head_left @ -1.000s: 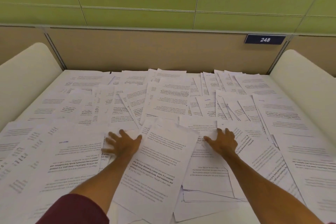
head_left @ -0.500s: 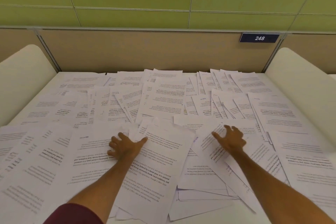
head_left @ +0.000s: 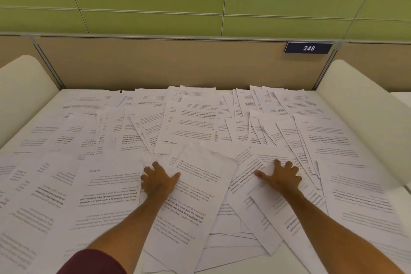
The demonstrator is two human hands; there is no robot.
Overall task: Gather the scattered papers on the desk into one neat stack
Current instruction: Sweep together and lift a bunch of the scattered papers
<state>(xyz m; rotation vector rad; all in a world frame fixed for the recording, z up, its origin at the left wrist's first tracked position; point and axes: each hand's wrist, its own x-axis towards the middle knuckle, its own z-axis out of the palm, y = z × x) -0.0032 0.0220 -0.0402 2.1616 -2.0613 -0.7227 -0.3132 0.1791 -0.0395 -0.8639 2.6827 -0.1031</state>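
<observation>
You've hardly begun: papers (head_left: 195, 118) cover nearly the whole desk (head_left: 251, 262). Your left hand (head_left: 159, 181) and right hand (head_left: 281, 177) press down, fingers spread, on a loose pile (head_left: 200, 202) at the near middle (nothing squared up yet).

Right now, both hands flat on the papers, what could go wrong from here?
1. The left hand presses the left edge of the tilted top sheet; dragged, that sheet may slide alone and leave those beneath.
2. The right hand rests on fanned, angled sheets; swept inward, their corners could catch and crease.
3. The far sheets by the partition lie beyond both hands and may get missed.
</observation>
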